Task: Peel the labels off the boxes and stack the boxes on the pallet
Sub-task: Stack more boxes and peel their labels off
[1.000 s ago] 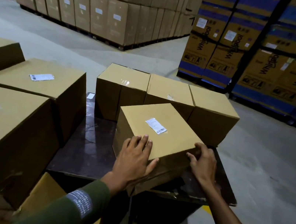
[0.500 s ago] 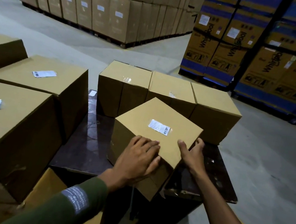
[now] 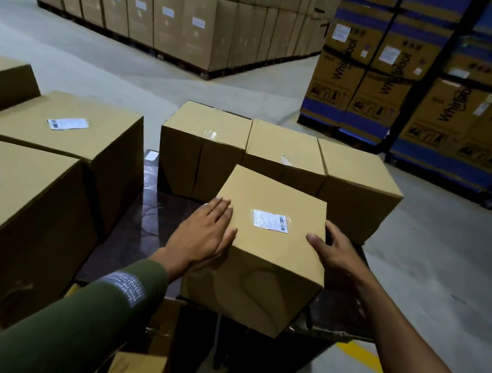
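A small cardboard box [image 3: 260,272] with a white label [image 3: 270,221] on its top sits on the dark pallet surface [image 3: 147,229], its near corner overhanging the front edge. My left hand [image 3: 202,237] lies flat against the box's left top edge, fingers straight. My right hand [image 3: 329,251] holds the box's right side, thumb on the top edge. Three unlabelled boxes [image 3: 284,157] stand in a row at the pallet's far edge.
Larger labelled boxes [image 3: 52,136] stand close on the left. A tall stack of brown cartons [image 3: 181,15] and blue-and-yellow appliance cartons [image 3: 414,90] line the back. Grey floor [image 3: 451,267] opens to the right, with a yellow line [image 3: 362,356] near the pallet.
The box has been turned clockwise and slid toward the row of boxes. My left hand moved from the near edge to the left side, my right to the right side.
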Available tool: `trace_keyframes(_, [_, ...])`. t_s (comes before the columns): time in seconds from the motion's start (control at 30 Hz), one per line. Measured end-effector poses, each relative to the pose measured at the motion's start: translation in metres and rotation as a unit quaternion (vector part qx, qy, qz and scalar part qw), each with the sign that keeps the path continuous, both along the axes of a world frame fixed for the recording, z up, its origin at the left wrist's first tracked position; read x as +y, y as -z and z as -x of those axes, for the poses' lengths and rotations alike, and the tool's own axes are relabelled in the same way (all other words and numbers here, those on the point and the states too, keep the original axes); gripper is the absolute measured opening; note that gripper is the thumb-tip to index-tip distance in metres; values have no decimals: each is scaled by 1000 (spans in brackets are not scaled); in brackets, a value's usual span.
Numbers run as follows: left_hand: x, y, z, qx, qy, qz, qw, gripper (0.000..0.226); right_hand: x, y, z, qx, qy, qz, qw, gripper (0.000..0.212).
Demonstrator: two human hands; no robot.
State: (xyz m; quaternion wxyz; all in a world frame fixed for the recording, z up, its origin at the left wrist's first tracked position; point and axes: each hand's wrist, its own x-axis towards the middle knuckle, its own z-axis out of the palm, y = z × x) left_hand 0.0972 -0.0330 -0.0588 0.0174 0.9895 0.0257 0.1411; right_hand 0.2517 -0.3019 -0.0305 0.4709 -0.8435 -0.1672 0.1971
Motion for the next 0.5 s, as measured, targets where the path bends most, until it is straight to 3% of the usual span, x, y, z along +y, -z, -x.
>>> trace_keyframes(0.1, [-5,5,0,-35,-6,-1,999,75,9,2,2,-226,52,114,966,55])
trace_keyframes(0.13, [-6,6,0,-45,-8,-6,999,71,16,0,4,-304,55,124,943,47])
trace_keyframes(0.2, [-8,7,1,-59,-10,-14,998,65,33,-9,5,-373,10,100,922,34])
trace_keyframes(0.27, [-9,8,3,-64,-10,-7,998,62,49,-20,6,-369,-81,106,920,32])
trace_keyframes(0.37, [-11,10,10,-78,-15,1,997,59,70,-27,3,-335,-200,193,900,57])
trace_keyframes(0.5, [-15,11,18,-90,-24,9,996,59,82,-31,0,-299,-239,287,878,73])
